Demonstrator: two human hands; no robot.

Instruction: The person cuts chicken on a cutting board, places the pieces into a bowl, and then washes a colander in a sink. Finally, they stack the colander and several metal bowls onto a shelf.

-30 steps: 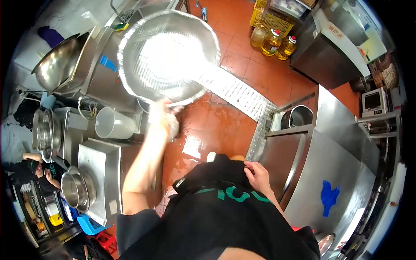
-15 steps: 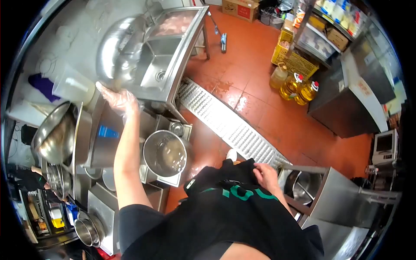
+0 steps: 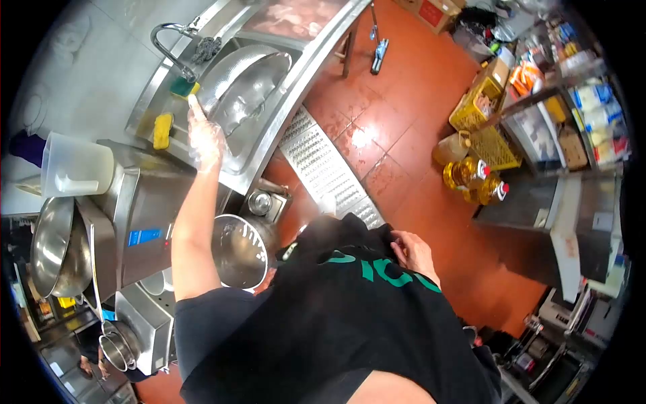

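Observation:
My left hand [image 3: 205, 138], in a clear plastic glove, reaches over the sink [image 3: 242, 161]. Its fingertips are closed at the edge of a green-and-yellow sponge [image 3: 183, 87] below the faucet [image 3: 171, 47]. The grip is partly hidden. A large metal colander [image 3: 245, 84] leans inside the sink, right of that hand. On the sink's left side lies a yellow sponge [image 3: 162, 131]. My right hand [image 3: 416, 256] is bare and hangs beside the black apron [image 3: 363, 249], its fingers loosely bent near the cloth, with nothing visible in them.
A deep pot [image 3: 239, 252] stands below my left forearm. At left are a plastic jug [image 3: 77, 165] and a metal bowl [image 3: 57, 249]. A metal grate [image 3: 323, 155] crosses the wet red floor [image 3: 410, 182]. Oil bottles [image 3: 465, 174] stand by a yellow crate [image 3: 494, 147].
The colander, earlier raised beside my left hand, now rests lower in the sink. My left hand has moved to the sponge. The view has turned, and my right hand stays beside the apron.

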